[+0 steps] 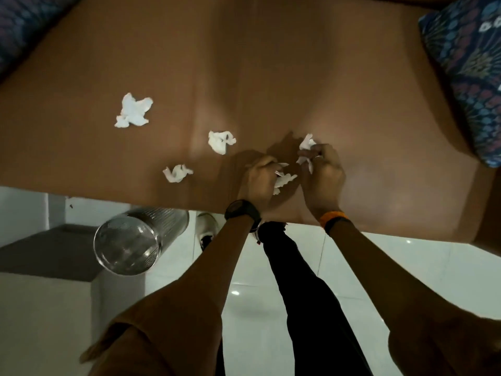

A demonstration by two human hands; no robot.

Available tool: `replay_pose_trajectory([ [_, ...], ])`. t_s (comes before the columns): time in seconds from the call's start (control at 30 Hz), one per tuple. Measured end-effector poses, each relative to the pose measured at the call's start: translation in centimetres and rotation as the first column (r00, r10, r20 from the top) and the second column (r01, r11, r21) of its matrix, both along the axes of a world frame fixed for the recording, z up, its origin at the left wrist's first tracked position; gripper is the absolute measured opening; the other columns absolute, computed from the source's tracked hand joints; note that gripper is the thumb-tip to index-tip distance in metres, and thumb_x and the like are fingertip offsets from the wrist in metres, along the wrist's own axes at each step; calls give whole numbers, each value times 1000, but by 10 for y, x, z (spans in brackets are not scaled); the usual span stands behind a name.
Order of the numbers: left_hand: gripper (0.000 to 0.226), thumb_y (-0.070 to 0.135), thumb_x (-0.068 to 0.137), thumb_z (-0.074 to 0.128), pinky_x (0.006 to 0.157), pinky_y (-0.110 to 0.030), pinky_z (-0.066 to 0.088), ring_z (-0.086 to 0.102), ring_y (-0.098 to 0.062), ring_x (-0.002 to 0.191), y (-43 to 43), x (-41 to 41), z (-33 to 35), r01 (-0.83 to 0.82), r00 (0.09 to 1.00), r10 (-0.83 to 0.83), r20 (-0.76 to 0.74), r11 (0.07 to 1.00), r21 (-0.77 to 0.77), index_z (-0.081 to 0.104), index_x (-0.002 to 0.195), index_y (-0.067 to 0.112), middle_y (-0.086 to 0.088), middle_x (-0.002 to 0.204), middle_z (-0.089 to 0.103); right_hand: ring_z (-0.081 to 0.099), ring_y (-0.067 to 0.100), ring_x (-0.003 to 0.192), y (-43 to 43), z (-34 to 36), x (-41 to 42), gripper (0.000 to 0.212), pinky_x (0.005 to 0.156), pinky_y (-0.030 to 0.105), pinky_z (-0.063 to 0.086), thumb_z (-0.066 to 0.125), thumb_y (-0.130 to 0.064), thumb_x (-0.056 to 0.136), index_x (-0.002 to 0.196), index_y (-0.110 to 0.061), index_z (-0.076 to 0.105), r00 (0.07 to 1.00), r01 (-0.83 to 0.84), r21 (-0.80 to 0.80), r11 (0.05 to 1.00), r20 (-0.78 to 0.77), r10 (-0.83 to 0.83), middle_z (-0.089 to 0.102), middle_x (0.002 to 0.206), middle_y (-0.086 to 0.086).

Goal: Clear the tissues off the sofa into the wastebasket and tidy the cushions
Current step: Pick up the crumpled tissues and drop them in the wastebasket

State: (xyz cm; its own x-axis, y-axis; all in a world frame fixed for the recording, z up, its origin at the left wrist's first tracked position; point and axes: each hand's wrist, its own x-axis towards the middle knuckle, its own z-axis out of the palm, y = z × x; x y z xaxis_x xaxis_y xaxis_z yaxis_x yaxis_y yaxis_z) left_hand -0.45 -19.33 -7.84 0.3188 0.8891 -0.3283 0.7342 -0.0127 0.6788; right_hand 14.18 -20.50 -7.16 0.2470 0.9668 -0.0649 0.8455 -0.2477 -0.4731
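Observation:
The brown sofa seat (pixel 271 77) fills the upper half of the head view. Three crumpled white tissues lie loose on it: a large tissue (pixel 133 110) at the left, a second tissue (pixel 221 141) in the middle, and a small tissue (pixel 177 173) near the front edge. My left hand (pixel 259 183), with a black watch on its wrist, is closed on a white tissue (pixel 283 181). My right hand (pixel 322 175), with an orange band on its wrist, grips another crumpled tissue (pixel 306 147). Both hands hover close together over the seat's front edge.
A round metal mesh wastebasket (pixel 135 240) stands on the white tiled floor (pixel 366 267) below the sofa's front left. A patterned blue cushion (pixel 471 71) lies at the seat's right end, another dark patterned cushion (pixel 24 25) at the top left. A grey step (pixel 54 251) sits at left.

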Motion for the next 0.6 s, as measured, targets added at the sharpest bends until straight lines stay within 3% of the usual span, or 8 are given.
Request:
replay_pose_trajectory([
  [0.1, 25, -11, 84, 57, 85, -38, 55, 66, -30, 100, -27, -60, -1, -225, 974, 225, 11, 974, -8, 75, 96, 1, -14, 109, 70, 64, 22, 98, -30, 0, -64, 14, 80, 23, 49, 72, 6, 80, 91, 0, 78, 992, -88, -33, 996, -97, 84, 71, 111, 13],
  [0.2, 28, -11, 85, 58, 93, -28, 50, 65, -24, 104, -62, -137, -3, -438, 899, 437, 16, 899, 25, 75, 100, 5, -11, 111, 71, 69, 29, 92, -62, -8, -141, 6, 73, 34, 60, 75, 4, 83, 89, 5, 77, 965, -229, -77, 970, -148, 216, 71, 111, 15],
  [0.27, 29, -16, 82, 59, 92, -22, 47, 65, -26, 103, -89, -193, -7, -559, 829, 560, -10, 828, 37, 76, 96, 2, -15, 111, 71, 67, 23, 98, -86, -17, -200, 9, 74, 33, 60, 72, 4, 85, 92, 3, 78, 931, -323, -78, 943, -207, 301, 71, 112, 13],
  [0.4, 28, -14, 82, 57, 94, -32, 48, 65, -31, 102, -136, -295, -35, -656, 746, 654, -128, 754, 31, 74, 97, 2, -17, 111, 70, 66, 19, 95, -120, -43, -310, 14, 74, 21, 51, 71, 2, 82, 93, -3, 79, 853, -480, -101, 871, -284, 437, 72, 110, 9],
  [0.47, 24, -10, 84, 58, 94, -41, 52, 66, -32, 102, -158, -341, -60, -707, 697, 697, -170, 707, 1, 73, 97, 4, -16, 109, 72, 71, 24, 92, -135, -64, -360, 15, 68, 30, 58, 74, 2, 80, 93, -3, 79, 800, -578, -149, 802, -296, 521, 71, 111, 10],
  [0.53, 20, -5, 86, 59, 92, -40, 53, 66, -31, 102, -175, -371, -84, -757, 649, 739, -180, 651, -57, 72, 97, 6, -14, 108, 73, 74, 30, 85, -146, -85, -396, 18, 61, 32, 62, 80, 4, 73, 90, -3, 79, 747, -661, -200, 723, -270, 608, 71, 111, 13],
  [0.6, 15, 2, 91, 61, 97, -42, 51, 65, -32, 105, -189, -394, -110, -772, 636, 751, -180, 624, -122, 68, 103, 4, -17, 111, 71, 73, 31, 90, -155, -112, -426, 22, 70, 34, 61, 77, 0, 79, 101, -3, 76, 708, -705, -285, 649, -245, 662, 68, 121, 15],
])
